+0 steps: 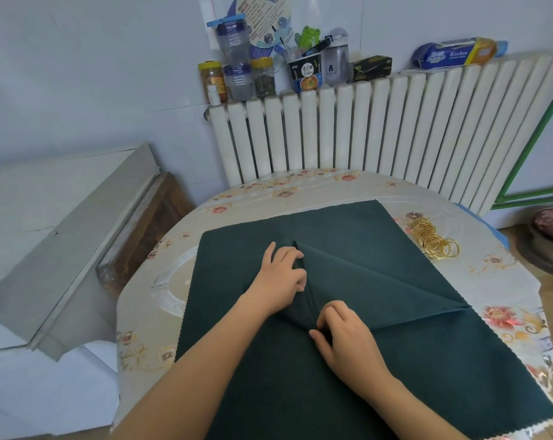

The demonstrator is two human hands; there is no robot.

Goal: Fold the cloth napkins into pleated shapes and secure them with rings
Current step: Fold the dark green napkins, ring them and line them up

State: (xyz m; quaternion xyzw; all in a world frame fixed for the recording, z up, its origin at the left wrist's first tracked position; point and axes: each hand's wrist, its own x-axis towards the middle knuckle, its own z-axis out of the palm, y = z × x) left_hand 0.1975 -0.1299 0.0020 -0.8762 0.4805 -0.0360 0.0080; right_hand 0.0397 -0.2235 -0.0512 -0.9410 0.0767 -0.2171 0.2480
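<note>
A pleat in the green napkin [348,274] is pinched by the left hand [281,277] and right hand [345,338] to keep it from unfolding, rings [433,238] kept nearby on the surface [161,296].

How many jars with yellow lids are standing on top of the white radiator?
2. One amber jar with a yellow lid stands at the left end of the radiator; the other stands right of the stacked clear containers. Others may be hidden behind.

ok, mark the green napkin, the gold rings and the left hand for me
green napkin [348,227]: head view, flat far part of the cloth.
gold rings [433,238]: head view, middle of the pile, right of the napkin.
left hand [279,281]: head view, back of the hand.
</note>
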